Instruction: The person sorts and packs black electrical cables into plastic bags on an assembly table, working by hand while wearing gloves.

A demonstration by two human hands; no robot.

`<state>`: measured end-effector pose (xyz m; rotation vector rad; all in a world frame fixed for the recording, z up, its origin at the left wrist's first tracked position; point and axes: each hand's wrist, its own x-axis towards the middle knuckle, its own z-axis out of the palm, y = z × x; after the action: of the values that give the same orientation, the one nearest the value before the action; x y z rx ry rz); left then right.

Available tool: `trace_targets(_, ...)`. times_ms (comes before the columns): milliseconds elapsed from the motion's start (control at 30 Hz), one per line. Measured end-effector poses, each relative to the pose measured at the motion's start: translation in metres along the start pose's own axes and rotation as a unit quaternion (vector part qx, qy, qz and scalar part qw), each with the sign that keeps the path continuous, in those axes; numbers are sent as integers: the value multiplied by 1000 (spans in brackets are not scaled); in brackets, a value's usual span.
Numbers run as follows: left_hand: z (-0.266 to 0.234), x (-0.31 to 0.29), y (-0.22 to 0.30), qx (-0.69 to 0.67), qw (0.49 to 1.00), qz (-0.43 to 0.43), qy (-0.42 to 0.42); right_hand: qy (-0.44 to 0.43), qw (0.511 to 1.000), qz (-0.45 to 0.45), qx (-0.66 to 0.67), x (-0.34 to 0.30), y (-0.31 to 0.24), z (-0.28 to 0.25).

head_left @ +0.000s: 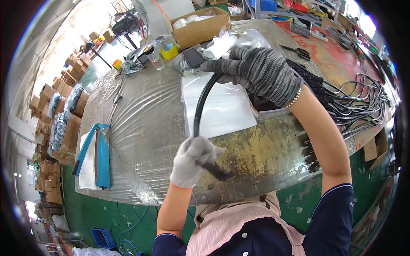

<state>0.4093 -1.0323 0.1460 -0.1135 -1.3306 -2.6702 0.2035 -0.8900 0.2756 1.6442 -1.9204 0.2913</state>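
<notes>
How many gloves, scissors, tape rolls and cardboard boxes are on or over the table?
Gloves: 2, a white one on the left hand and a grey one on the right hand, both holding the black cable
Scissors: 1
Yellow tape roll: 1
Open cardboard box: 1
Total: 5

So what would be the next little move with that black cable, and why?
Probably feeding the black cable toward the stack of clear plastic bags. The left hand in its white glove grips the cable near its plug end, the right hand in its grey glove holds the other end, and the cable arcs between them right over the bags.
</notes>
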Motion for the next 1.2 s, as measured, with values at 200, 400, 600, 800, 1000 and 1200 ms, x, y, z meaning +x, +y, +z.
trace_targets(200, -5, -89, 76, -17, 919, 297, 259, -128, 985, 81, -81, -131, 41, 65)
trace_targets(400, -64, -162, 132, -253, 846, 362, 300, -136, 962, 228, 58, -277, 76, 23)
trace_targets(600, -6, -39, 65, 275, 833, 204, 435, -142, 986, -41, 82, -125, -23, -54)
trace_targets(800, 31, -7, 55, 497, 838, 129, 185, -70, 987, -111, 97, -13, -64, -83)
trace_targets(1000, 48, 10, 56, 112, 992, 27, 55, 48, 996, -77, 28, 20, -30, -34)
trace_targets(1200, 53, -62, 69, 75, 989, 116, 49, -37, 992, 35, 118, -34, 23, 35)
